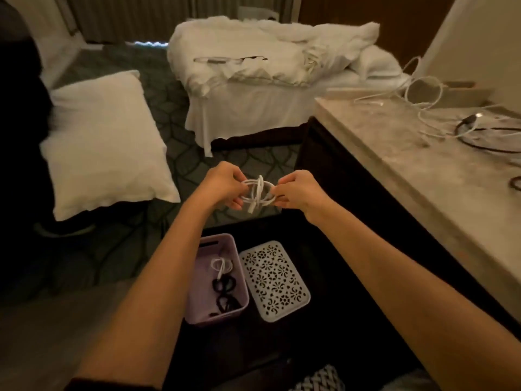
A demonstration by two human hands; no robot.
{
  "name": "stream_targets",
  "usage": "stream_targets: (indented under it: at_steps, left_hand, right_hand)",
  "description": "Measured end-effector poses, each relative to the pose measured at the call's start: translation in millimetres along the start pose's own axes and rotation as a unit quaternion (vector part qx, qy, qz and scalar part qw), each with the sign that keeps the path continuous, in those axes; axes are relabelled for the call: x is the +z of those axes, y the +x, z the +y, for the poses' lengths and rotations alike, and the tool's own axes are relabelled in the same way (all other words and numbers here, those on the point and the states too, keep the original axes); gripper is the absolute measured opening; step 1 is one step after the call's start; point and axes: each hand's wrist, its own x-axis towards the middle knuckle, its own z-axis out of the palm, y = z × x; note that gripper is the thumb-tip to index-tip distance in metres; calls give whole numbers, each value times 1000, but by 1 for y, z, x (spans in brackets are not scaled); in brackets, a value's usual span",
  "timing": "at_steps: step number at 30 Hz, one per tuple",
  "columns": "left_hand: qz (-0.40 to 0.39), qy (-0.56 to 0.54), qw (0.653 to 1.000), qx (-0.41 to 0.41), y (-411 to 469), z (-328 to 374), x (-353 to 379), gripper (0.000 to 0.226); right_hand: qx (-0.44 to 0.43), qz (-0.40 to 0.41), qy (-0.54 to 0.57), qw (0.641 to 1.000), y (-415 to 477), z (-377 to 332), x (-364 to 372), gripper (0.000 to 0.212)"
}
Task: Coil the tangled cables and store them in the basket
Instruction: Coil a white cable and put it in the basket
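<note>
Together, left hand [222,186], right hand [297,193] pinching cable [258,189]

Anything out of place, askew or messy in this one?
Yes. Tangled white cables and a black cable sprawl uncoiled on the counter. A pillow lies away from the rumpled bed. The coil in the left hand and right hand looks neat.

text: none legible | labels: none | brands: none | numbers/signs: none
</note>
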Motion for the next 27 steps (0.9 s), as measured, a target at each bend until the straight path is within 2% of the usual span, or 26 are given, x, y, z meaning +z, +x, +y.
stream_targets:
  at_steps: [2, 6, 9, 12, 14, 17, 20, 23, 27]
  left_hand:
    - [-6, 5, 999, -35, 8, -27, 0, 7]
    - [-18, 5, 995, -102, 28, -82, 4, 11]
    - [-34, 26, 988, -149, 40, -118, 10, 15]
    - [-27, 44, 984, -173, 55, -153, 18, 8]
    - [-25, 48, 979, -194, 65, -175, 24, 12]
    - [-32, 73, 974, -210, 76, -202, 37, 15]
    - [-88, 141, 960, -227, 78, -217, 45, 21]
    - [-190, 216, 926, -246, 77, -228, 51, 25]
    - [-260, 276, 892, -247, 73, -240, 59, 19]
  right_hand:
    - [29, -18, -1, 999, 12, 12, 24, 12]
    - [82, -53, 27, 995, 38, 43, 69, 26]
    - [135, -80, 50, 986, 56, 67, 95, 20]
    - [179, -95, 67, 977, 74, 91, 119, 19]
    - [204, -98, 74, 971, 83, 104, 130, 18]
    - [236, -114, 56, 963, 94, 122, 143, 28]
    - [266, -133, 26, 954, 100, 138, 155, 29]
    - [308, -164, 33, 937, 99, 159, 168, 31]
    - [332, -199, 43, 921, 90, 188, 182, 32]
